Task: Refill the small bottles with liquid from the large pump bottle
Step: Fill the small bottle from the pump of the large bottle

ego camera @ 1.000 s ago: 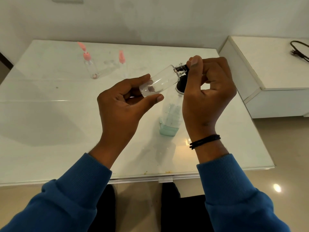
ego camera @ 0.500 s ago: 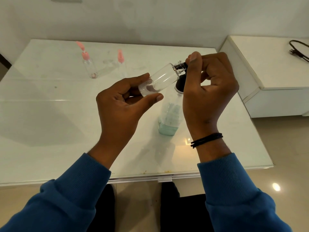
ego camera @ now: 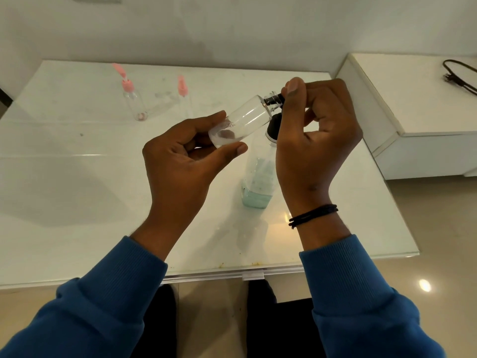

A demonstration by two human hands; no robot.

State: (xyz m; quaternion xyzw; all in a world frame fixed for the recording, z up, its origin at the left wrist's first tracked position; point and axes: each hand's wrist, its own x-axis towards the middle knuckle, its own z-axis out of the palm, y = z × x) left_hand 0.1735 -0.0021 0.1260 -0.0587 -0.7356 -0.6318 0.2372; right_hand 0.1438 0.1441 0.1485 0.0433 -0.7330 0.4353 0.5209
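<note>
My left hand [ego camera: 180, 161] still pinches the tilted small bottle [ego camera: 241, 120]; right hand [ego camera: 312, 140] still grips the pump nozzle [ego camera: 275, 99] at its mouth, 1 o'clock. Large pump bottle [ego camera: 258, 182] unmoved below.

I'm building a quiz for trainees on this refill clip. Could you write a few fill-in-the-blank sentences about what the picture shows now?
1. The left hand holds a small clear bottle by its ____ end.
2. The nozzle of the large pump bottle sits in the small bottle's mouth, pinched by the ____ hand.
3. The liquid low in the large pump bottle is pale ____.
4. The two small bottles farther back on the table have ____ caps.

Missing words: bottom; right; blue-green; pink
</note>
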